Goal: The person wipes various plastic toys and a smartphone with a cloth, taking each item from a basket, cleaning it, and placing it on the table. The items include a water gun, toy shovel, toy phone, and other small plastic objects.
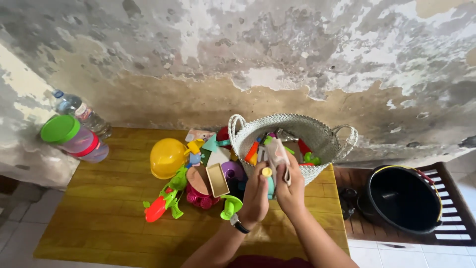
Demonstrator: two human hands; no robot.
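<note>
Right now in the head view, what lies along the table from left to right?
Green-lidded jar → yellow toy helmet → pile of plastic toys → woven basket, with both hands in front of it → black bucket on the slatted bench.

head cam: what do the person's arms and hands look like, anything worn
Both forearms are bare, with no sleeves showing. The left hand has a dark wristwatch with a black strap at the wrist. The right hand wears nothing visible: no gloves on either.

One woven basket point(317, 134), one yellow helmet point(167, 157), two bottles point(82, 114), one black pot point(404, 198), two hands point(275, 191).
</note>
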